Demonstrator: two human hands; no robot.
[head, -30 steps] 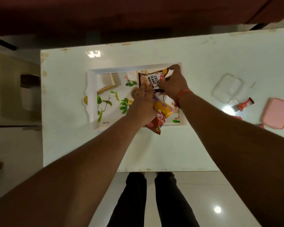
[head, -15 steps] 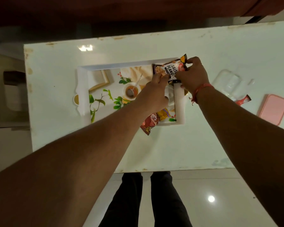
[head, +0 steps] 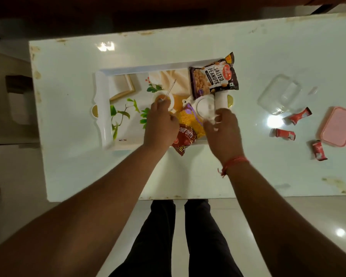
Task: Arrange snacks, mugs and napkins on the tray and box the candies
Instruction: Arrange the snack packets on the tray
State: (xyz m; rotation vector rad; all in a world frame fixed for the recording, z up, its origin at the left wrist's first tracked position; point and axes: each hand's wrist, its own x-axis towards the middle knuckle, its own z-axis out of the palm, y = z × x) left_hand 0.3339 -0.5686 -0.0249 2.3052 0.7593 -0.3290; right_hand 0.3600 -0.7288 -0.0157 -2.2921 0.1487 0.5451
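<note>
A white tray (head: 102, 116) with a printed leaf-and-cup picture lies on the white table (head: 68, 166). A dark salted peanuts pack (head: 214, 78) rests flat on its far right corner, overhanging the rim. A yellow and red snack pack (head: 190, 126) lies at the tray's near right, its red end sticking over the near rim. My left hand (head: 160, 126) hovers over the tray just left of that pack, fingers loose, holding nothing. Over the tray's right rim is my right hand (head: 225, 134), fingers spread and empty. Neither hand touches the peanuts pack.
Right of the tray stands a clear plastic box (head: 278, 94), with a pink lid (head: 339, 127) further right. Three red-wrapped candies (head: 300, 116) (head: 284, 133) (head: 319, 150) lie loose between them. My legs stand at the table's near edge.
Both hands let go of the peanuts pack, which now lies on the tray's far right corner. They have drawn back toward me, over the other snack pack.
</note>
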